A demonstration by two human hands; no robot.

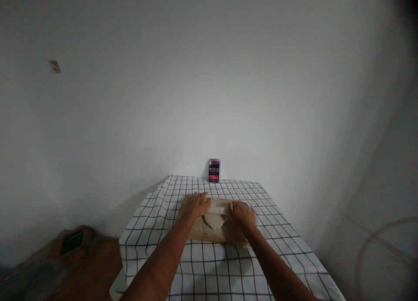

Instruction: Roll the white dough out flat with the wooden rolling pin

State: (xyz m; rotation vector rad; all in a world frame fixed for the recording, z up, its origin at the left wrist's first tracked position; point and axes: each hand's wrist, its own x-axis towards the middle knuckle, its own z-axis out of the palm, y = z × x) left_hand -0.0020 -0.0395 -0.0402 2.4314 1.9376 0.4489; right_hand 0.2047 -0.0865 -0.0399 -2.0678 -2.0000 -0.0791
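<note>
A flat, pale piece of dough [214, 221] lies on a wooden board [205, 237] in the middle of the table. Across the dough's far side runs a light-coloured rolling pin [218, 207], seen only in part between my hands. My left hand [197, 204] is curled over the pin's left end, close to the board's far edge. On the other end rests my right hand [241, 212], its fingers bent round it. Both palms face down, and they cover the pin's ends.
A white cloth with a dark grid [209, 270] covers the table. At the table's far edge a phone-like object with a blurred front [214, 170] leans against the white wall [209, 83]. A brown box-like object [72, 242] stands low on the left.
</note>
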